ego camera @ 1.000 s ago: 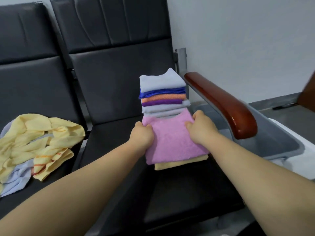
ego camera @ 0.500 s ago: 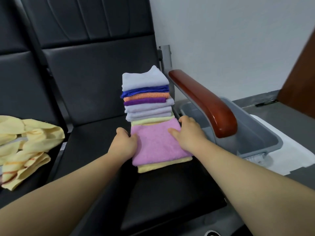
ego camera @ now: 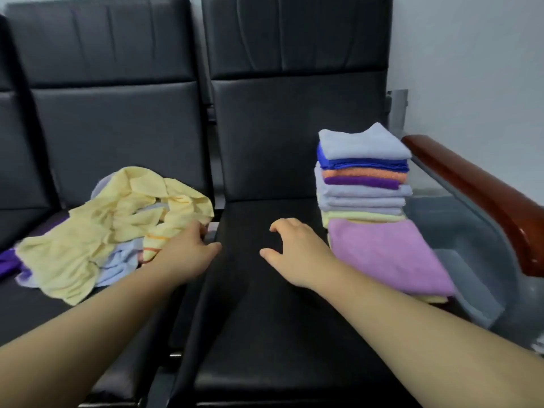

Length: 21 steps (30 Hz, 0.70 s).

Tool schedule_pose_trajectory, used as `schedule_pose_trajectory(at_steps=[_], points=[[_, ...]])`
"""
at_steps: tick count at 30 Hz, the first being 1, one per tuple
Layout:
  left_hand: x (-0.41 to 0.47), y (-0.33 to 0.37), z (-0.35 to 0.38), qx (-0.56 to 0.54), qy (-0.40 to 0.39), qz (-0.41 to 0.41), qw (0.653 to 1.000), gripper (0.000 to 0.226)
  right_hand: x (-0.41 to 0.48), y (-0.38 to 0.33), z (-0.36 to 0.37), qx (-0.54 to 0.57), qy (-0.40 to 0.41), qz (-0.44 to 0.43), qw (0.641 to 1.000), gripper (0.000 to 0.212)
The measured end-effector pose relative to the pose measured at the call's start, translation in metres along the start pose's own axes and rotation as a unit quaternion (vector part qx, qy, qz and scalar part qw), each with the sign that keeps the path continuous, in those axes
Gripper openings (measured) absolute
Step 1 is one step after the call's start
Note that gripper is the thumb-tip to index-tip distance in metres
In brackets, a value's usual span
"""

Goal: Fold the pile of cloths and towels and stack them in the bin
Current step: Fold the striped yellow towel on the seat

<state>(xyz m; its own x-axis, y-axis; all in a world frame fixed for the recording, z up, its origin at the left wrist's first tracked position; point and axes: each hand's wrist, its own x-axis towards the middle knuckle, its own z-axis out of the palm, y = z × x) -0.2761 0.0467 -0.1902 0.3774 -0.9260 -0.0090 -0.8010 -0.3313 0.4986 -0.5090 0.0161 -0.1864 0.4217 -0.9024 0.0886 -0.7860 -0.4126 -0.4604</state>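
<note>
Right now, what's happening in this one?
A person is working through cloths on black seats. The left hand touches the unfolded yellow pile on the left seat; whether it grips is unclear. The right hand hovers open over the next seat. The folded stack, pink towel in front, sits there beside the grey bin, not in it.

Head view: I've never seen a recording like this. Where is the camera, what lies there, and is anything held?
No machine here: a person wears one wide-angle camera on the head, so the two bare arms are their own. On the left seat lies a loose pile of unfolded cloths; on the right seat stands a folded stack, a pink towel in front of it. The grey bin shows blurred past the wooden armrest. The left hand touches the pile's edge; whether it grips is unclear. The right hand is open above the seat, holding nothing.
</note>
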Motion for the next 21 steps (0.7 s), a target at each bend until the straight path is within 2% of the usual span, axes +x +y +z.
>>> schedule_pose_trajectory(at_steps=[6,10,12,15,19,21], points=[[0.012,-0.111,-0.063,-0.007,0.044,-0.068,0.997,0.034,0.058,-0.082,0.056,0.005,-0.085,-0.032,0.996,0.050],[0.027,-0.156,-0.083,-0.042,0.073,-0.089,0.992,0.030,0.104,-0.136,0.086,0.004,-0.098,-0.054,0.994,0.039],[0.032,-0.177,-0.087,-0.060,0.079,-0.107,0.989,0.029,0.126,-0.160,0.103,-0.012,-0.107,-0.059,0.992,0.042],[0.038,-0.195,-0.089,-0.065,0.080,-0.110,0.989,0.030,0.154,-0.184,0.126,-0.061,-0.115,-0.044,0.991,0.050],[0.040,-0.209,-0.087,-0.060,0.055,-0.112,0.990,0.032,0.176,-0.192,0.149,-0.194,-0.166,0.027,0.966,0.046],[0.039,-0.206,-0.087,-0.066,0.062,-0.102,0.991,0.031,0.177,-0.191,0.146,-0.178,-0.174,0.034,0.968,0.036]])
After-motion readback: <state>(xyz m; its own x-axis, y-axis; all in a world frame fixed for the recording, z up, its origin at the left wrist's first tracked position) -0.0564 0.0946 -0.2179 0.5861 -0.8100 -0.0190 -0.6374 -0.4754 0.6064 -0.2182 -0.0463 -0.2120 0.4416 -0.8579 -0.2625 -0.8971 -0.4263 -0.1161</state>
